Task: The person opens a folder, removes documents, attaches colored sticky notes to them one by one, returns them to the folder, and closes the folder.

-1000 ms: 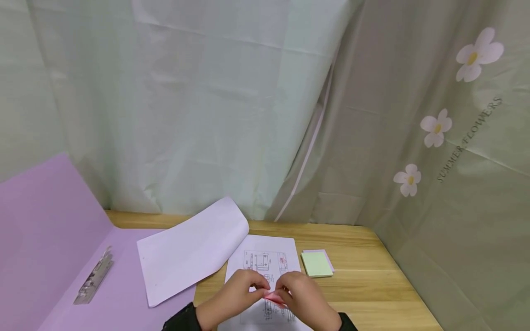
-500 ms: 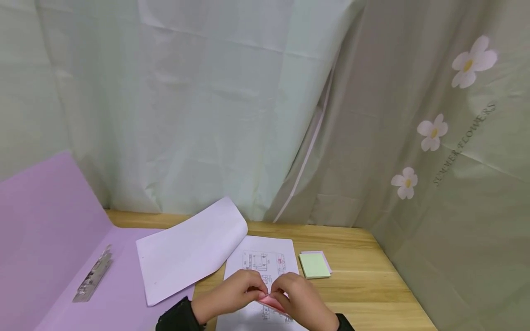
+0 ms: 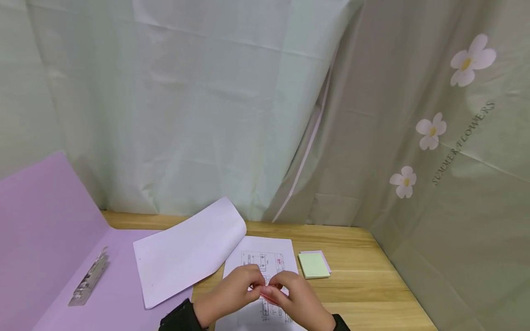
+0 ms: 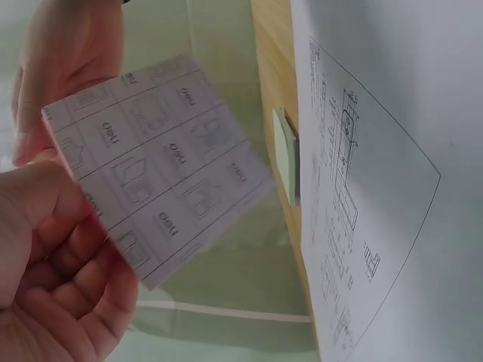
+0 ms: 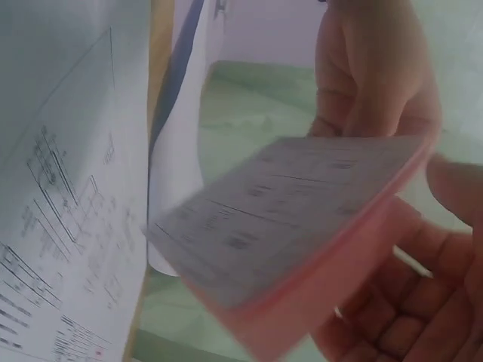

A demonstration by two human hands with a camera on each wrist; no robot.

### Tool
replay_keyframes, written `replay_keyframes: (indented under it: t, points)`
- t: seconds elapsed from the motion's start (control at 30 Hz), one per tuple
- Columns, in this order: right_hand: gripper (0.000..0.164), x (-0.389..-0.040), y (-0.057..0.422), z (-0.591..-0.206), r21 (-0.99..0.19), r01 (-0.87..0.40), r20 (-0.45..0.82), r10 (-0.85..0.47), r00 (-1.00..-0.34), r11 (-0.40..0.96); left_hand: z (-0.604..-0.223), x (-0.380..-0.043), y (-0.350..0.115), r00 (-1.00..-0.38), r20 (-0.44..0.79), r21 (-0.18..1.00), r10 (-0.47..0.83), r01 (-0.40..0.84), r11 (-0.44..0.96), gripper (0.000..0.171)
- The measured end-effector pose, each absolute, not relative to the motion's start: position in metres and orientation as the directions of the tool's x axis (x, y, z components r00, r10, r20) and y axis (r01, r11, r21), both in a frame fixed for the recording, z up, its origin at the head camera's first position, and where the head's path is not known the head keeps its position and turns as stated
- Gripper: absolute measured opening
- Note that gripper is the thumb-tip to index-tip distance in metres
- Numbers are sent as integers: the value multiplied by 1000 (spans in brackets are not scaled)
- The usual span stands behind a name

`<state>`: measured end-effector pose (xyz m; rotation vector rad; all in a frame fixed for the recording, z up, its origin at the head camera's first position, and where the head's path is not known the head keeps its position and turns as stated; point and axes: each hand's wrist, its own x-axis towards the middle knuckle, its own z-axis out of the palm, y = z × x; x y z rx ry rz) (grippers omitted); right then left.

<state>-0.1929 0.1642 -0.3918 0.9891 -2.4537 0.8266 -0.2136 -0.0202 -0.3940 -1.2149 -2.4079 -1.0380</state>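
Observation:
A pink sticky note pad (image 4: 155, 170) is held between both hands, above a printed drawing sheet (image 3: 258, 246). Its pale backing, with the word "deli" repeated, fills much of the left wrist view; pink edges show in the right wrist view. My left hand (image 3: 240, 286) pinches the pad at one end of its edge. The right hand (image 3: 297, 296) pinches it close by, and the fingertips of both hands almost meet. In the head view the fingers cover most of the pad, leaving a thin pink strip.
A light green sticky note pad (image 3: 313, 266) lies over a pale purple one to the right of the sheet. Leftward, a turned-back page (image 3: 190, 253) overlaps an open purple folder (image 3: 120, 294) with a metal clip (image 3: 89, 278). A curtain (image 3: 207, 115) hangs behind the wooden table (image 3: 356, 276).
Both hands have shifted slightly left, their fingertips drawing closer together. The pink pad has tilted, so less of its face shows in the head view.

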Motion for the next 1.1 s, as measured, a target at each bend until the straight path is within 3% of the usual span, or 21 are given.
replay_keyframes:
  t: [0.17, 0.3, 0.43, 0.57, 0.7, 0.93, 1.1]
  points:
    - [13, -195, 168, -398, -465, -608, 492, -383, -782, 644, -397, -215, -20, -657, 601, 527, 455, 754, 392, 15]
    - [36, -197, 173, -399, -565, -473, 355, -319, -879, 676, -401, -217, -20, -652, 669, 537, 356, 756, 374, 18]
    - [58, -201, 177, -402, -732, -348, 201, -301, -932, 586, -406, -219, -19, -621, 732, 525, 282, 777, 348, 20]
    - [67, -203, 180, -409, -888, -223, 95, -315, -944, 401, -410, -220, -17, -561, 800, 476, 211, 809, 346, 23]
    - [61, -205, 180, -414, -969, -110, 26, -353, -935, 220, -411, -221, -17, -532, 832, 461, 158, 820, 339, 25]
    - [46, -206, 181, -418, -987, -139, 93, -404, -910, 84, -410, -219, -18, -583, 803, 527, 124, 792, 308, 23]
    - [47, -206, 181, -417, -986, -154, 114, -414, -903, 64, -409, -218, -19, -607, 789, 554, 95, 769, 319, 23]
